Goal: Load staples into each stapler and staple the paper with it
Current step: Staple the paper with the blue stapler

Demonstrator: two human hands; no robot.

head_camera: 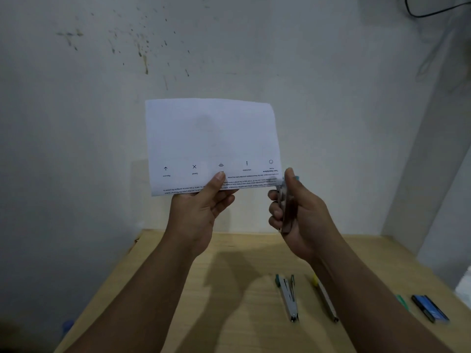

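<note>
**Stapler at the paper's corner, held in mid-air**

The left hand (201,207) pinches the lower edge of the paper (211,138) between thumb and fingers, holding the sheet upright in front of the wall, above the worktop (204,301). The right hand (293,210) has its grip closed around a small stapler (283,205), whose nose meets the sheet's lower right corner; whether the corner sits fully inside the mouth is blurred.

Two more staplers lie on the worktop below: a green-tipped one (288,296) splayed open, and just beside it a yellow-tipped one (325,299). A dark blue box (430,308), probably staples, sits farther right.

The risks, as I judge them: the sheet is unsupported, so a squeeze could push the corner away or crumple it, leaving the staple through the very edge. A half-hearted squeeze may jam the staple. The left-hand pinch sits well apart from the corner, so the paper can flex there.
</note>
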